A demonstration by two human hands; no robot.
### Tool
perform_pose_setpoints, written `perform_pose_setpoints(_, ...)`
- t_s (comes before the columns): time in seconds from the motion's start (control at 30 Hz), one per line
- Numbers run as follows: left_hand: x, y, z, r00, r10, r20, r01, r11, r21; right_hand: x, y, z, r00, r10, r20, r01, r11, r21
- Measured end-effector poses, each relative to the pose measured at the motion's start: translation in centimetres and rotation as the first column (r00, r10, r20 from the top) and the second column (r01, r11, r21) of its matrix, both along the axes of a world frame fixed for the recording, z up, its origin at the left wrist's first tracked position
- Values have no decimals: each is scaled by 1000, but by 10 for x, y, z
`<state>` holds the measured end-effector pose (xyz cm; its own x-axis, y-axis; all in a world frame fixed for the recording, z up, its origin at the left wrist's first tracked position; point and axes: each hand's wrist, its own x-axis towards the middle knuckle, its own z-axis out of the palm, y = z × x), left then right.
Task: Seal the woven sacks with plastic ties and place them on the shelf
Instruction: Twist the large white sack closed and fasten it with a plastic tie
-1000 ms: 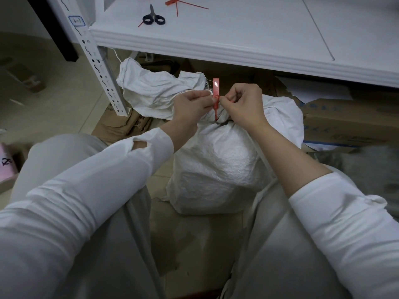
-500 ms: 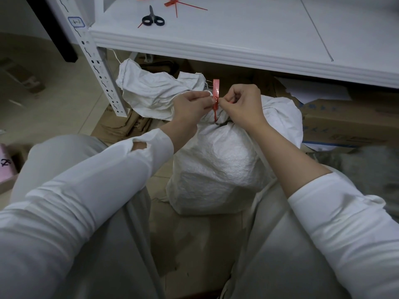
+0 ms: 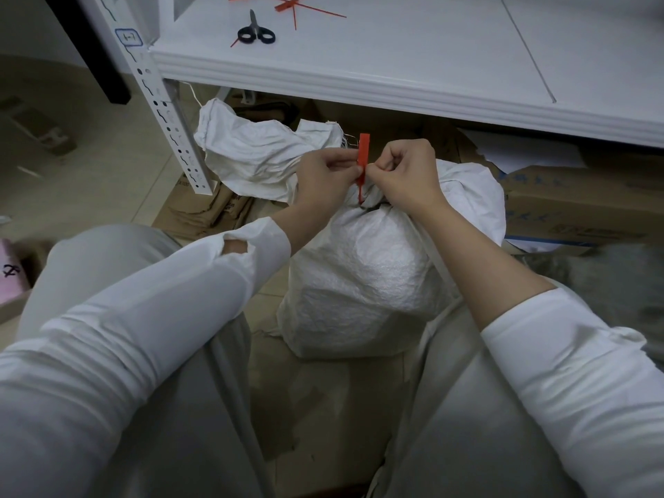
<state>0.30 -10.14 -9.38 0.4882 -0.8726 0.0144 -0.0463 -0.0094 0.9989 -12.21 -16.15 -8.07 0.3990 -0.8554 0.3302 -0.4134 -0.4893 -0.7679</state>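
- Flattened cardboard [image 3: 323, 407] covers the floor between the person's knees. A filled woven sack [image 3: 359, 274] stands upright on it, near centre.
- The sack's neck is gathered at its top. A red plastic tie [image 3: 363, 156] rises upright from the gather, flat tag end uppermost.
- The left hand [image 3: 325, 174] pinches the tie from the left and the right hand [image 3: 406, 174] pinches it from the right, both with fingers curled.
- The fingertips of both hands meet on the strap. The tag stands clear above them, and the strap runs below them into the neck.
- Judgement: the tie is being cinched. One hand should steady the lock while the other draws the tail straight through. The loop must sit below the bunched cloth and be pulled until no slack remains.
- A second, slack sack [image 3: 258, 152] lies crumpled just beyond the left hand.
- Farthest is the white shelf [image 3: 395, 80], which carries scissors [image 3: 256, 30] and spare ties [image 3: 298, 5]. The filled sack is not yet on it.
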Motion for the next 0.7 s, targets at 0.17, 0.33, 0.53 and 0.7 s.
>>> perform_pose_setpoints(0.17,0,-1,1,980,14,198,-4,999,-48,-2,0,1,1000,2,-9,-2,1000,5)
perform_pose_setpoints(0.33,-5,4,1,932,-1,362,46,992,-114,-4,5,1,998,59,24,-60,998,35)
perform_pose_setpoints(0.53,-7,5,6,982,6,189,3,999,-47,-4,4,3,999,20,29,-22,998,56)
perform_pose_setpoints(0.7,-2,5,5,999,37,-22,-37,999,5,-4,6,4,1000,8,19,-8,999,38)
